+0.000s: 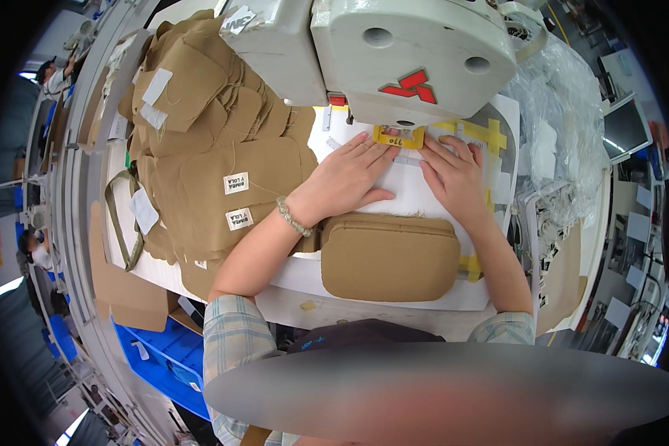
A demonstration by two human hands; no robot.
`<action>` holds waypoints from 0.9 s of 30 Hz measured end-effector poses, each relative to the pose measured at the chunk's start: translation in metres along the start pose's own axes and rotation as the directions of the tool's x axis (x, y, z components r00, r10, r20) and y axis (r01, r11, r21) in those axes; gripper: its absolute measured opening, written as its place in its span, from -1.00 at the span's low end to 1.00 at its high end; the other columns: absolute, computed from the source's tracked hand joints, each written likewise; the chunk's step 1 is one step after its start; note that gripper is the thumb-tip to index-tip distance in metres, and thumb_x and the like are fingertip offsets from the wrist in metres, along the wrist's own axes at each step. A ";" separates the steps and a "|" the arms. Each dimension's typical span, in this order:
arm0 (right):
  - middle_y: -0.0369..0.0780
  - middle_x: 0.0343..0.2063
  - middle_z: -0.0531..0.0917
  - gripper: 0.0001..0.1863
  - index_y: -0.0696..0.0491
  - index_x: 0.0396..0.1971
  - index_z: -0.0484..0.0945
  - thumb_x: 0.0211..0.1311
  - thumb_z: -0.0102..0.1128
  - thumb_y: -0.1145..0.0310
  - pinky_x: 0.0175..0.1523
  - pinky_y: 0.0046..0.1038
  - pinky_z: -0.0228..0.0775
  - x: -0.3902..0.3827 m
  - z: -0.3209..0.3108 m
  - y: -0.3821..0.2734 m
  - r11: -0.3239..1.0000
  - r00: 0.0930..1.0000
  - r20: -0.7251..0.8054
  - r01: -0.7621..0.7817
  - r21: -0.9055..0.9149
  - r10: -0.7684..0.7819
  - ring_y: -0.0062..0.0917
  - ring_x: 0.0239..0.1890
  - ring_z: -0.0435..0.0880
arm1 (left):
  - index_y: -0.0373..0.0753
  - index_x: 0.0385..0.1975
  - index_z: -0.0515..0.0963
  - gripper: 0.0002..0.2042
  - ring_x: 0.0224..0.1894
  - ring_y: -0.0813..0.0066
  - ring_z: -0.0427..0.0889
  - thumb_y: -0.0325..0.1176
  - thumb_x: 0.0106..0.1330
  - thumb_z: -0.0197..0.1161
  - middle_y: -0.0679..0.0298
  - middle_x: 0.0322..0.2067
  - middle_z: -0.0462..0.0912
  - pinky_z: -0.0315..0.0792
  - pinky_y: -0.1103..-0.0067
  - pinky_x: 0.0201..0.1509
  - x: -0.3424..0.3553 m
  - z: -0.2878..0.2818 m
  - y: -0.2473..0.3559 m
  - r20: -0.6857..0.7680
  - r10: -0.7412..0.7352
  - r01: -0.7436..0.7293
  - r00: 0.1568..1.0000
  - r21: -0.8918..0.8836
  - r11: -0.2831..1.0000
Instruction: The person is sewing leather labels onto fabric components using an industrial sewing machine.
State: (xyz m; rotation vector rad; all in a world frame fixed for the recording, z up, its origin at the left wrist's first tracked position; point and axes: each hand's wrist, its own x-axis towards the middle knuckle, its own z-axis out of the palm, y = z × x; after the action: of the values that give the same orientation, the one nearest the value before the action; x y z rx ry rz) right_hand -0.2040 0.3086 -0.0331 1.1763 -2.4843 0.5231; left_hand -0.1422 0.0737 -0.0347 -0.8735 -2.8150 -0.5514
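Observation:
Both my hands lie low on a white work surface (412, 193) under the head of a large white sewing machine (416, 44). My left hand (353, 175) is flat, its fingers stretched toward the yellow guard (398, 137) below the machine head and its thumb apart. On the other side of that guard, my right hand (453, 175) has its fingers extended and spread, the tips close to it. Whether a small piece lies under my fingertips I cannot tell. Nearer to me, between my forearms, rests a stack of tan, round-cornered fabric panels (390, 260). Neither hand touches it.
Overlapping tan fabric panels (201, 171), some with white labels, are heaped at the left beside an olive strap (111, 215). Yellow tape (490, 141) marks the surface at right. Clear plastic wrap (557, 134) lies beyond. A blue crate (163, 357) stands lower left.

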 end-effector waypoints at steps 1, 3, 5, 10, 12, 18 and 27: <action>-0.39 -0.02 0.68 -0.77 -0.01 -0.20 0.66 0.11 0.31 0.34 0.03 -0.28 0.24 0.000 0.000 0.000 1.000 1.000 0.002 -0.003 -0.002 0.003 -0.46 -0.02 0.51 | -0.36 0.22 0.36 -0.32 0.21 0.18 0.45 0.09 0.28 0.17 0.04 0.11 0.51 0.19 0.30 0.43 0.000 0.000 0.000 -0.009 0.008 -0.008 1.000 0.014 1.000; -0.38 -0.03 0.68 -0.76 -0.01 -0.19 0.66 0.11 0.31 0.34 0.03 -0.27 0.24 -0.001 0.001 0.000 1.000 1.000 0.000 0.000 0.002 0.000 -0.46 -0.02 0.51 | -0.36 0.22 0.35 -0.32 0.21 0.18 0.45 0.09 0.27 0.17 0.04 0.12 0.51 0.19 0.30 0.43 0.000 0.000 0.000 0.000 0.002 -0.002 1.000 0.006 1.000; -0.38 -0.03 0.68 -0.76 -0.01 -0.18 0.67 0.12 0.31 0.33 0.03 -0.27 0.24 -0.001 0.002 0.001 1.000 1.000 -0.001 0.003 0.008 -0.003 -0.46 -0.02 0.51 | -0.36 0.22 0.35 -0.31 0.22 0.18 0.45 0.08 0.27 0.18 0.04 0.12 0.51 0.19 0.30 0.43 0.000 0.000 -0.001 0.009 -0.004 0.004 1.000 -0.002 1.000; -0.40 -0.04 0.66 -0.70 -0.03 -0.11 0.66 0.13 0.31 0.30 0.05 -0.24 0.23 -0.001 -0.002 -0.002 0.998 0.996 0.051 0.068 -0.015 -0.067 -0.47 0.00 0.50 | -0.37 0.22 0.35 -0.32 0.23 0.17 0.43 0.06 0.27 0.19 0.05 0.15 0.49 0.18 0.30 0.43 0.000 -0.001 -0.001 -0.012 0.013 -0.014 1.000 -0.009 1.000; -0.40 -0.04 0.65 -0.67 -0.04 -0.06 0.64 0.13 0.30 0.28 0.05 -0.23 0.23 0.000 -0.003 -0.002 0.997 0.994 0.077 0.079 -0.011 -0.078 -0.47 0.02 0.49 | -0.38 0.22 0.35 -0.32 0.24 0.16 0.43 0.06 0.27 0.19 0.05 0.15 0.48 0.18 0.30 0.43 0.001 -0.001 -0.001 -0.009 0.007 -0.007 1.000 -0.017 1.000; -0.40 -0.01 0.62 -0.55 -0.06 0.08 0.57 0.17 0.28 0.20 0.10 -0.16 0.19 0.000 -0.004 -0.004 0.995 0.984 0.157 0.093 -0.022 -0.088 -0.48 0.07 0.46 | -0.37 0.22 0.35 -0.33 0.23 0.15 0.43 0.05 0.27 0.19 0.05 0.14 0.49 0.17 0.31 0.44 0.001 -0.001 0.000 -0.017 0.002 -0.003 1.000 -0.023 1.000; -0.38 0.03 0.59 -0.52 -0.07 0.13 0.51 0.20 0.24 0.19 0.12 -0.13 0.17 0.001 -0.005 -0.004 0.997 0.973 0.219 0.072 0.000 -0.071 -0.48 0.10 0.44 | -0.25 0.30 0.29 -0.30 0.36 0.11 0.26 0.09 0.26 0.20 0.07 0.23 0.38 0.03 0.13 0.46 -0.001 -0.001 0.003 0.045 -0.060 0.059 0.997 0.018 0.998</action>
State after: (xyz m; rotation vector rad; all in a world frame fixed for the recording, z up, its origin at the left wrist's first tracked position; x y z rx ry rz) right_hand -0.2009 0.3077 -0.0274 1.3819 -2.6096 0.3820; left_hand -0.1400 0.0750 -0.0336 -0.8112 -2.8905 -0.5219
